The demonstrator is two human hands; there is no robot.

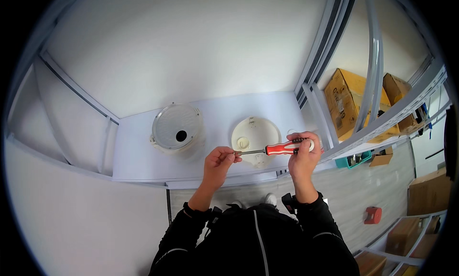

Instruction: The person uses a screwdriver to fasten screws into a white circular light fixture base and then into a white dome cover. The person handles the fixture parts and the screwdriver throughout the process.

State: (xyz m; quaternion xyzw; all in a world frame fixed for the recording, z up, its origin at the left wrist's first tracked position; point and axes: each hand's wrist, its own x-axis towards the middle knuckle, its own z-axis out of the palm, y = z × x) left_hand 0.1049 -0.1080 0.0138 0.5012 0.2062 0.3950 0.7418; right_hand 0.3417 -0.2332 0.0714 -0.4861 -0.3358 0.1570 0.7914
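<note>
My right hand (304, 162) is closed around the red, white and black handle of a screwdriver (277, 149), held level with its shaft to the left. At the shaft's end, the fingers of my left hand (216, 167) are pinched together; whether they hold the tip itself or a small part on it is too small to tell. Beneath the screwdriver lies a round cream plastic cover (265, 130) with a small round cream piece (243, 142) in it. To the left stands a round white housing with a grey, ribbed disc (174, 123) on top, which has a black round hole.
Both round parts are on a white worktable (136, 147) with a metal frame post (325, 42) at its right. Beyond that are cardboard boxes (342, 104) and a teal bin (354, 160). A red stool (373, 215) stands on the floor near shelves with boxes (404, 235).
</note>
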